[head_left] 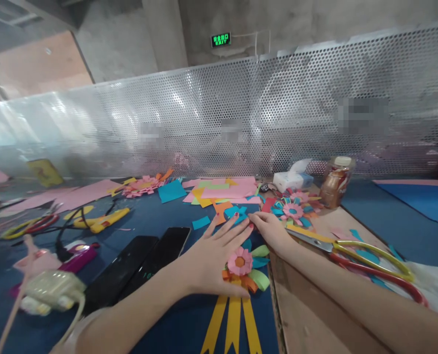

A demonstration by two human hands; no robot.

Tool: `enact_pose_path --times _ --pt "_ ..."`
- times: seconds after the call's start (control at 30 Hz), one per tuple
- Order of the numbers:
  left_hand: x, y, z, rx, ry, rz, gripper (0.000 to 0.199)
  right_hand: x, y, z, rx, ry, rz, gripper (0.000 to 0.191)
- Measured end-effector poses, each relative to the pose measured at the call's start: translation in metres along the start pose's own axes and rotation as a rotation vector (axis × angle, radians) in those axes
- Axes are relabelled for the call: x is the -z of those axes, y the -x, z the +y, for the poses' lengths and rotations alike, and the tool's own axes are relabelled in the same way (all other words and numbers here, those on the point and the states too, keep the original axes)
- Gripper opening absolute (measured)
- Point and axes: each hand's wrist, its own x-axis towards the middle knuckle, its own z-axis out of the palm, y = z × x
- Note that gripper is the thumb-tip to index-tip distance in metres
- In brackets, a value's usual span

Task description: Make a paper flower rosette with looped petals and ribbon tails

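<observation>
Looks like you're handling the blue paper scraps (235, 212), so I'd go light with your left hand (209, 258), fingers spread wide, to avoid squashing petals. Your right hand (272, 231) is curled beside those fingertips; can't make out if it's pinching anything. The pink paper flower (240, 261) sits just right of your left palm, yellow tails (233, 319) pointing toward you past the thumb.

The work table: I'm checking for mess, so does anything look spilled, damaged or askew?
Nothing looks spilled or damaged; the brown bottle stands capped. The loose paper pieces look untidy, scattered at different angles across the blue table.
</observation>
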Motion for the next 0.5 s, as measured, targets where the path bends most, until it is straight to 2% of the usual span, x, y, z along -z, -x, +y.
enact_pose_path --times 0.37,0.43,0.5 --pt "-0.006 -0.006 -0.002 0.061 -0.153 0.093 0.091 -0.002 -0.003 0.007 0.016 0.078 -0.007 0.032" --pt "-0.007 -0.008 -0.003 0.061 -0.17 0.114 0.09 0.001 -0.008 0.0 0.018 0.098 0.017 0.03" --pt "-0.007 -0.009 -0.005 0.065 -0.175 0.128 0.089 0.008 -0.012 -0.016 0.048 0.125 0.072 0.028"
